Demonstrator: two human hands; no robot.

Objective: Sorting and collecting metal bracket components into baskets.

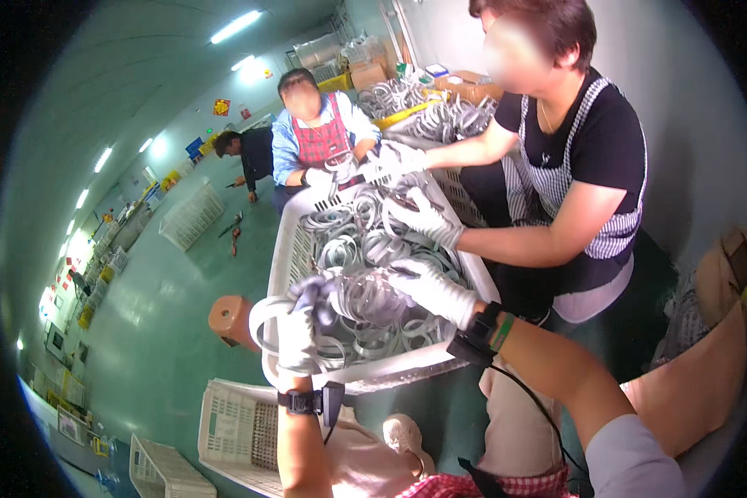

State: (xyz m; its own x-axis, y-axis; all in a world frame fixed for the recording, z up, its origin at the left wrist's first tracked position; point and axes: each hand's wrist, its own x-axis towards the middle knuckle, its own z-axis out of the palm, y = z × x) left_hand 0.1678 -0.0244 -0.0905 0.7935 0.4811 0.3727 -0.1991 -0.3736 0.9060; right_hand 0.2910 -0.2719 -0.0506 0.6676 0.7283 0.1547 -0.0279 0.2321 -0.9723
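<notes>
With right grip (430, 289) and left grip (305, 315) bent at grey rings (365, 299), cannot tell how firmly closed; at near end of white crate (286, 249). Probably light, springy, slippery; best pinched along the rims, without crushing.

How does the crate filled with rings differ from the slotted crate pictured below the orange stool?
The ring crate holds a heap of pale rings; the lower crate shows none inside.
The wearer's left hand and right hand are at the ring crate; neither is at the lower crate.
Both are whitish with slotted walls.
</notes>
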